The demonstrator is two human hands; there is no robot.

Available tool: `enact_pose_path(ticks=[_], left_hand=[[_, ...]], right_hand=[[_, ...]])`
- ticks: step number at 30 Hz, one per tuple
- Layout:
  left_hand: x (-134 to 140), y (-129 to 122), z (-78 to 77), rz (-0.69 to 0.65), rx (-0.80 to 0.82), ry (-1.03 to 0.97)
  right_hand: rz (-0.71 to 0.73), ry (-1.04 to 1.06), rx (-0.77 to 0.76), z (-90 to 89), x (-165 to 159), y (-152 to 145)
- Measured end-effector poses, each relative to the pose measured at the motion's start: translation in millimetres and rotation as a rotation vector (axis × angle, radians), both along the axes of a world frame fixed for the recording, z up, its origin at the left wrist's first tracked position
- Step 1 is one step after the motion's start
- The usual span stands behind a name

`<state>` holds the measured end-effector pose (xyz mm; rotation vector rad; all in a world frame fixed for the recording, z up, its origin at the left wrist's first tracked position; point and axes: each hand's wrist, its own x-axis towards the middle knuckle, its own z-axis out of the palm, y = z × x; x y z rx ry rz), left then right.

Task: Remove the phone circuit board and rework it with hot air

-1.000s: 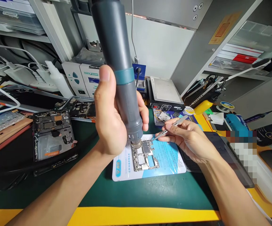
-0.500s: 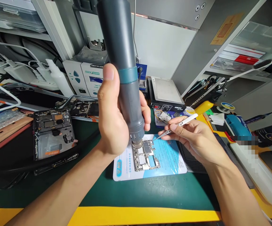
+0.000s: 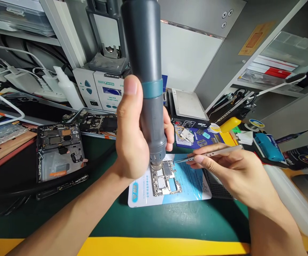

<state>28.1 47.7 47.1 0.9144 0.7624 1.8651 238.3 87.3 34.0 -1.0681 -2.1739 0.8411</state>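
Wrapped round the grip of a dark grey hot air gun (image 3: 151, 117), my left hand (image 3: 132, 142) holds it upright, nozzle down. The nozzle sits over the upper left part of a phone circuit board (image 3: 160, 183). Under the board lies a white and blue printed card (image 3: 193, 181). My right hand (image 3: 234, 174) pinches a pair of metal tweezers (image 3: 215, 153); their tips point left, by the board's upper right edge. Whether the tips touch the board I cannot tell.
A hot air station (image 3: 105, 92) stands behind, with a small heating plate (image 3: 188, 106) right of it. An opened phone housing (image 3: 60, 153) lies at the left, crossed by a black hose (image 3: 97, 160). A yellow-handled tool (image 3: 230, 124) and a solder spool (image 3: 255, 124) are at the right.
The hot air gun and my left hand have shifted slightly right in view. My right hand has lowered and turned, so the tweezers lie flatter.
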Motion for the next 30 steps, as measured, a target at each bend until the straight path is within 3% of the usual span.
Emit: enact_pose_path(ticks=[5, 11, 30], left_hand=[[-1, 1, 0.0, -0.005, -0.005, -0.013], [0, 0, -1.3, 0.007, 0.021, -0.002], [3, 4, -1.0, 0.042, 0.02, -0.014]], right_hand=[[0.014, -0.047, 0.141, -0.8, 1, -10], [0.041, -0.033, 0.197, -1.9, 1, -14], [0.028, -0.035, 0.202, -1.5, 0, -16]])
